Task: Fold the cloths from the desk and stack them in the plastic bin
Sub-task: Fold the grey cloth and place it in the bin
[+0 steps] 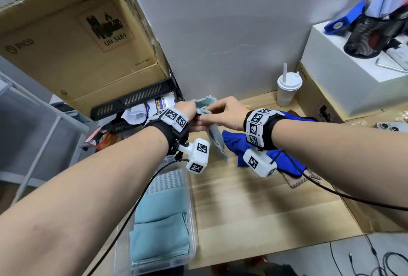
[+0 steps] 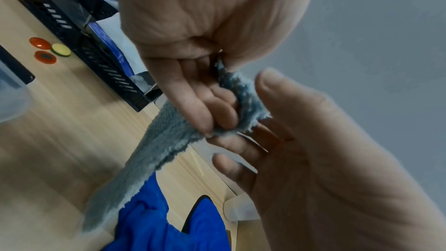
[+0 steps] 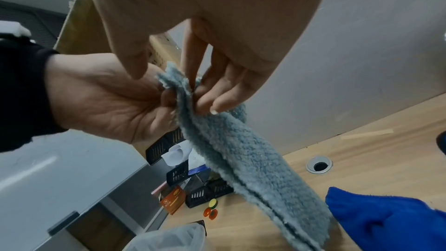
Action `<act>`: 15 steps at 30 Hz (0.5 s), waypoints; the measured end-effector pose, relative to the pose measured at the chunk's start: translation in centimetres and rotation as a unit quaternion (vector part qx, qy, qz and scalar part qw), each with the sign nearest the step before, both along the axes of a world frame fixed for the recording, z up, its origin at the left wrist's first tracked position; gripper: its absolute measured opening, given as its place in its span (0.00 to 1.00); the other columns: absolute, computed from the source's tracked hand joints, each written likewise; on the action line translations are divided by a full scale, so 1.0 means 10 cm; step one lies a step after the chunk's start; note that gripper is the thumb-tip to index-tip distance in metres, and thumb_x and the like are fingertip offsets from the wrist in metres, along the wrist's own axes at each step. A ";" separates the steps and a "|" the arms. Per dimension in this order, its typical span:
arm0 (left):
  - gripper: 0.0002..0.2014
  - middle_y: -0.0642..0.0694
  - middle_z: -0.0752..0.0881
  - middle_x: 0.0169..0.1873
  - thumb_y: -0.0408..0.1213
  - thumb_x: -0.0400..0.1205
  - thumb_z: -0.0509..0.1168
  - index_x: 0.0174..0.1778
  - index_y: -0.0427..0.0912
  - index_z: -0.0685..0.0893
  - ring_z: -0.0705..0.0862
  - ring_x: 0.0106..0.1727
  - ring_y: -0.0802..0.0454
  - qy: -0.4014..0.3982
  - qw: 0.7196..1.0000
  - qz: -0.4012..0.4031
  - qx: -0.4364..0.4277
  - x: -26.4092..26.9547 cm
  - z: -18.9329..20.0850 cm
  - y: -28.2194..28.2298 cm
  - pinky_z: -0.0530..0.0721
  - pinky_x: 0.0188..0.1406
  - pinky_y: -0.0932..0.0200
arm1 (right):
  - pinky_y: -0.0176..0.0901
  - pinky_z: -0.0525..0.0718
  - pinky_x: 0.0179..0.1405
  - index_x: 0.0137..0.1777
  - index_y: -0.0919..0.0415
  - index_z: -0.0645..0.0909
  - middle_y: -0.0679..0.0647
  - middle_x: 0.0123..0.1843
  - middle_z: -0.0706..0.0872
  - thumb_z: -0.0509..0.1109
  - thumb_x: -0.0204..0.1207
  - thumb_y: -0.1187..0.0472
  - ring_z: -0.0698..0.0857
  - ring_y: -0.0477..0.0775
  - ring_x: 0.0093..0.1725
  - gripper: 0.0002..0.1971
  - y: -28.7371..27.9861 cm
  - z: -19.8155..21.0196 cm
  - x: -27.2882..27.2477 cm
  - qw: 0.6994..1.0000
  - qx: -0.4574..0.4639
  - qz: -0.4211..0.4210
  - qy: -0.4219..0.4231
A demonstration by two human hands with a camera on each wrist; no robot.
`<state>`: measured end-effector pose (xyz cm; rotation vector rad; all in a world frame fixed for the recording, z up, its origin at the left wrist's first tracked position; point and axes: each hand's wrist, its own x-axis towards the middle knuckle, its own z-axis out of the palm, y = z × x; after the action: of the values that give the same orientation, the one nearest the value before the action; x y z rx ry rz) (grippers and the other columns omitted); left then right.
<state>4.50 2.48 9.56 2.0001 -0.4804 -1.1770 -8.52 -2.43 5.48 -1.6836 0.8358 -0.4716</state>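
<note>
A fluffy grey-blue cloth (image 1: 217,141) hangs above the wooden desk (image 1: 254,209), doubled lengthwise into a narrow strip (image 3: 253,159). My left hand (image 1: 194,118) grips its top end with curled fingers (image 2: 217,102). My right hand (image 1: 209,114) meets it there and pinches the same top edge between thumb and fingertips (image 3: 210,102). A crumpled bright blue cloth (image 1: 234,143) lies on the desk under my right wrist, over a brown patterned cloth (image 1: 302,181). The clear plastic bin (image 1: 192,209) stands at the desk's left edge and holds folded teal cloths (image 1: 161,231).
A big cardboard box (image 1: 77,32) and a black slotted tray (image 1: 132,99) crowd the back left. A white lidded cup (image 1: 288,90), a white box (image 1: 353,72) with a mesh holder and a phone (image 1: 390,126) stand at the right. Small coloured discs (image 3: 212,209) lie near the tray.
</note>
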 end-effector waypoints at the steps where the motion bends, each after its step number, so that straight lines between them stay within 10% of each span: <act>1: 0.12 0.34 0.89 0.35 0.30 0.85 0.55 0.53 0.28 0.81 0.88 0.27 0.40 -0.004 1.000 -0.003 0.004 0.01 0.00 -0.01 0.91 0.36 0.42 | 0.31 0.82 0.44 0.50 0.59 0.91 0.50 0.42 0.92 0.84 0.67 0.54 0.86 0.40 0.40 0.14 0.00 -0.01 0.00 1.000 -0.021 0.009 0.017; 7: 0.14 0.34 0.86 0.22 0.30 0.85 0.52 0.40 0.29 0.79 0.88 0.25 0.39 0.005 0.999 -0.026 0.024 0.00 -0.01 0.04 0.91 0.31 0.45 | 0.34 0.77 0.39 0.44 0.53 0.89 0.41 0.32 0.85 0.77 0.74 0.57 0.81 0.39 0.33 0.02 -0.01 -0.07 0.01 0.988 -0.138 -0.013 0.072; 13: 0.09 0.36 0.85 0.38 0.35 0.83 0.66 0.39 0.33 0.79 0.88 0.35 0.40 -0.141 0.976 -0.110 0.125 0.30 -0.16 0.17 0.92 0.42 0.44 | 0.40 0.81 0.45 0.45 0.58 0.88 0.46 0.36 0.86 0.73 0.78 0.60 0.81 0.43 0.35 0.03 -0.13 0.04 -0.01 0.989 -0.119 0.055 0.075; 15: 0.12 0.40 0.82 0.37 0.33 0.85 0.62 0.35 0.38 0.74 0.85 0.32 0.44 -0.195 0.954 -0.163 0.161 0.41 -0.21 0.23 0.88 0.22 0.59 | 0.40 0.81 0.45 0.45 0.58 0.87 0.49 0.37 0.87 0.73 0.78 0.61 0.82 0.45 0.36 0.03 -0.17 0.10 -0.05 0.988 -0.107 0.070 0.087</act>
<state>8.56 4.83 7.47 2.5268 -0.8914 -1.1044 -9.00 -4.17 6.47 -1.9890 0.8088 -0.3294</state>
